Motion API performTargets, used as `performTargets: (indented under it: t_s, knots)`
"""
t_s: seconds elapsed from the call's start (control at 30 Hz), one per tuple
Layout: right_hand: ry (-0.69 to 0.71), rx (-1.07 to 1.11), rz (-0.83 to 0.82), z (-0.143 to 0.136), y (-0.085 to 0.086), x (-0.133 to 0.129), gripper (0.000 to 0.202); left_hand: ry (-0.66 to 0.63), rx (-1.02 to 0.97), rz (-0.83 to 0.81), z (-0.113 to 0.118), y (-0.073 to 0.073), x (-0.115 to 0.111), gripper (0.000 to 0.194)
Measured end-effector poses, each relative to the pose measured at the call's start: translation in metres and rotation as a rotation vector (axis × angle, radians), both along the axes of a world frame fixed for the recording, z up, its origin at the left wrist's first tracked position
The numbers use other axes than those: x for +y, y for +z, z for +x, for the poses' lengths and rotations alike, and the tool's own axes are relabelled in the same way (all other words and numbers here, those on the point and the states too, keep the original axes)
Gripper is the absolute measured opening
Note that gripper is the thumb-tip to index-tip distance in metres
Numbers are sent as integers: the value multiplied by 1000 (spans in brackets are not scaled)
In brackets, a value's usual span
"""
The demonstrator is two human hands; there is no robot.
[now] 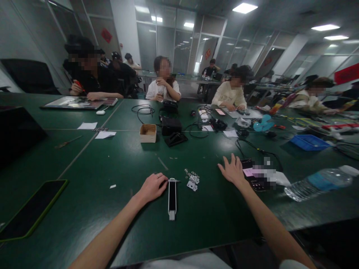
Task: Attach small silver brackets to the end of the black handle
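Note:
My left hand point(153, 187) rests on the green table with its fingers curled together. Its fingertips meet the upper end of a long, narrow black device with a pale frame point(172, 198), where a thin grey bar point(177, 181) sticks out sideways. What the fingertips pinch is too small to make out. To the right of the device lie small perforated metal plates point(192, 183) and several tiny metal rings or nuts point(193, 174). My right hand point(233, 170) lies palm down with fingers spread, holding nothing. Beside it is a dark phone point(247, 164), partly covered by a blurred patch.
A water bottle point(319, 183) lies on its side at right, near a blue tray point(310, 142). A green-edged phone point(32, 209) is at left. Ahead stand a small open box point(148, 133) and a black case point(171, 126). Cables and several people are across the table.

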State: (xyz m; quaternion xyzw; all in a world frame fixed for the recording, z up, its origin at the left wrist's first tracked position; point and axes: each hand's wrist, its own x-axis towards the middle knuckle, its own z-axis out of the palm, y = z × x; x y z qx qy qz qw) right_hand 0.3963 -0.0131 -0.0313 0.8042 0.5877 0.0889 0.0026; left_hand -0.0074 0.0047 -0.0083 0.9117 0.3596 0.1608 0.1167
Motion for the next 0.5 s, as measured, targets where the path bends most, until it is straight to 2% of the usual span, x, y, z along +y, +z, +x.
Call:
performTargets:
  t_s: [0.17,0.5]
  knots:
    - [2,19,-40,4,1,11,66,-3,-12,-15,0,0,0,20]
    - [-56,87,-120,3,5,13,70,6,-23,-22,-1,-3,0,21]
